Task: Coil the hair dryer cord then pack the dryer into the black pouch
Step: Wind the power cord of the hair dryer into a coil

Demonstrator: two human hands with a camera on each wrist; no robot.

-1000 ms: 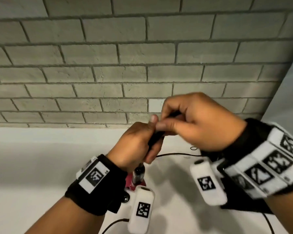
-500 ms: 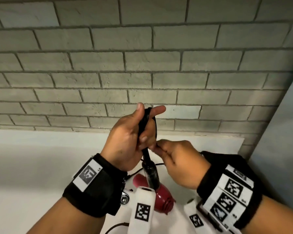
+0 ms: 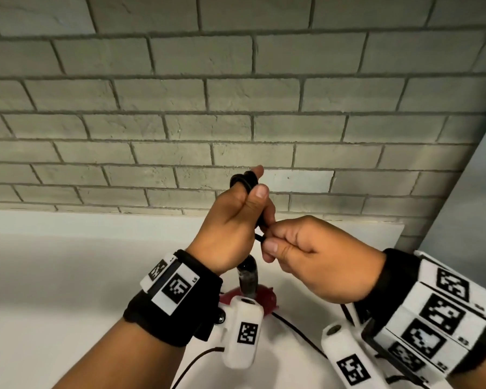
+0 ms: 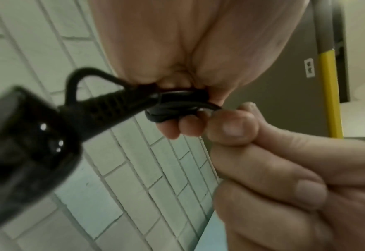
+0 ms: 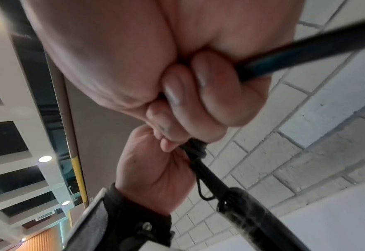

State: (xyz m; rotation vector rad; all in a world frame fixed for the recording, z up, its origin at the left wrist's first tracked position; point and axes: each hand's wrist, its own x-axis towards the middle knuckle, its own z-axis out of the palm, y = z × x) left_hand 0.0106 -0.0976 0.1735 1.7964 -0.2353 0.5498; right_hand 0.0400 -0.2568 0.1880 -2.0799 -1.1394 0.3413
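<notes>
My left hand (image 3: 253,203) is raised over the white table, fingers curled round several loops of the black cord (image 3: 243,179). Below it hangs the hair dryer, its black handle (image 3: 247,276) above the red body (image 3: 267,300). Just to the right, my right hand (image 3: 267,242) pinches the cord's free run between thumb and forefinger, touching the left fingers. The left wrist view shows the coil (image 4: 172,112), the ribbed cord sleeve (image 4: 104,108) and the handle (image 4: 22,152). In the right wrist view the cord (image 5: 306,45) leaves my fist. The black pouch is not visible.
A grey brick wall (image 3: 236,108) stands close behind the white table (image 3: 68,276). The loose cord (image 3: 300,332) trails across the table under my right wrist. A grey panel (image 3: 474,192) closes the right side.
My right hand has come down from above the left hand to just beside it, bringing the cord round. The left hand has stayed raised with the loops, the dryer hanging under it.
</notes>
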